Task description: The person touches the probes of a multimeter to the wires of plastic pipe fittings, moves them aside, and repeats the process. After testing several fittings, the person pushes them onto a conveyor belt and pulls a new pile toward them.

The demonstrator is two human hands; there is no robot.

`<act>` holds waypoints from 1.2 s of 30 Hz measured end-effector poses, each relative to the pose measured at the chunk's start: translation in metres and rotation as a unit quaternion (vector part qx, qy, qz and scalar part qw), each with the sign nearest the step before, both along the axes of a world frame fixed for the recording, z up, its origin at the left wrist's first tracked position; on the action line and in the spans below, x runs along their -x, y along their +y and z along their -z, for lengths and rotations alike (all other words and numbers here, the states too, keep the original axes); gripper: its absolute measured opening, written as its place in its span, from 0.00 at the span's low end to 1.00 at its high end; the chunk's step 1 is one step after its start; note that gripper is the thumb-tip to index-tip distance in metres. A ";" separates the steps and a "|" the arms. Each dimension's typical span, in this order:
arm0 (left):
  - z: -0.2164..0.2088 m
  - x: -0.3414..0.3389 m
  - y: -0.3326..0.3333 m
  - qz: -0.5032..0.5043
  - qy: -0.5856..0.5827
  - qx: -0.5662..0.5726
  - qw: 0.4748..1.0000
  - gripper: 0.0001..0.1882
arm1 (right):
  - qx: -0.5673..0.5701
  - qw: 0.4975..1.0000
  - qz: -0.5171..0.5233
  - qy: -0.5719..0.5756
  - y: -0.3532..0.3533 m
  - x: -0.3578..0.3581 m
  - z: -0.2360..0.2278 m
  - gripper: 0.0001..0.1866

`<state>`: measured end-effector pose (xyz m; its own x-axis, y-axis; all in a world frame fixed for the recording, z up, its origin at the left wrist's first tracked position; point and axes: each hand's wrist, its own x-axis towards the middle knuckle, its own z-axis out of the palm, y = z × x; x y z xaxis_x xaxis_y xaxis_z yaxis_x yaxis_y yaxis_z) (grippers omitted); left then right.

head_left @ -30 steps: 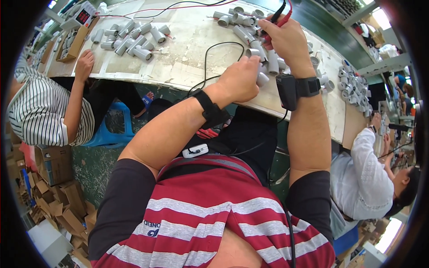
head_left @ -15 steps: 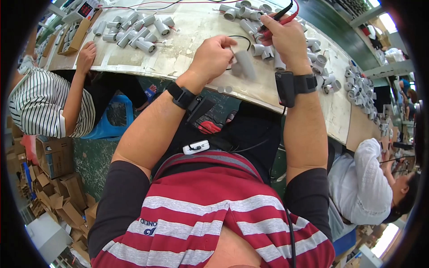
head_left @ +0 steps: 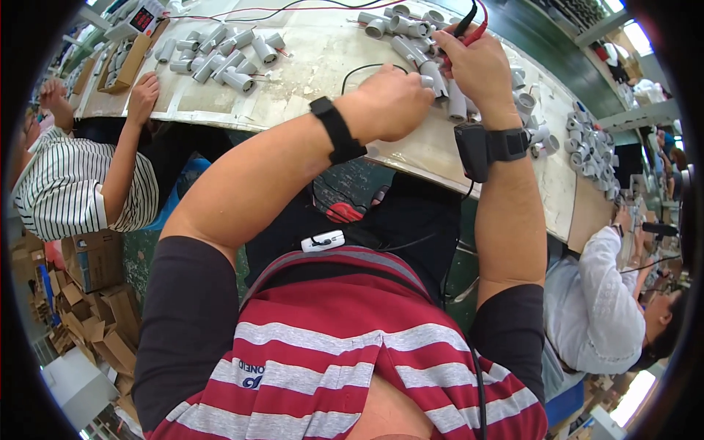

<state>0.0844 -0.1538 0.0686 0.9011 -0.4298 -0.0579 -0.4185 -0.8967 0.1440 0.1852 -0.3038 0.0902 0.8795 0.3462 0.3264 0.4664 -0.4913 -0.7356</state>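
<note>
My right hand is closed around a red test probe and a black test probe, above the grey cylinders at the right of the worktable. To its left, my left hand is curled with its back up, so most of its fingers are hidden. A small pale grey end shows at its fingertips; I cannot tell whether this belongs to a held part. Several grey cylindrical parts lie just beyond and between my hands. A thin black wire loops behind the left hand.
Another heap of grey cylinders lies on the left of the worktable. A box with a red display and a cardboard tray stand at far left. People sit on both sides, a striped sleeve left, a white sleeve right.
My left hand, which had a blurred grey cylinder at its fingers, has moved right toward the right-hand pile and turned back up. The right hand keeps the probes and has shifted slightly.
</note>
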 end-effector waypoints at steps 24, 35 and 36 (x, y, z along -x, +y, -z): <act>0.059 0.041 0.118 -0.242 -0.002 0.821 0.517 0.29 | -0.260 0.925 -0.100 0.258 0.070 0.049 0.016 0.13; 0.067 0.038 0.120 -0.283 -0.081 0.794 0.531 0.28 | -0.245 0.943 0.025 0.223 0.105 0.051 0.062 0.12; 0.067 0.039 0.123 -0.286 -0.080 0.794 0.530 0.28 | -0.228 0.937 0.007 0.263 0.096 0.063 0.054 0.12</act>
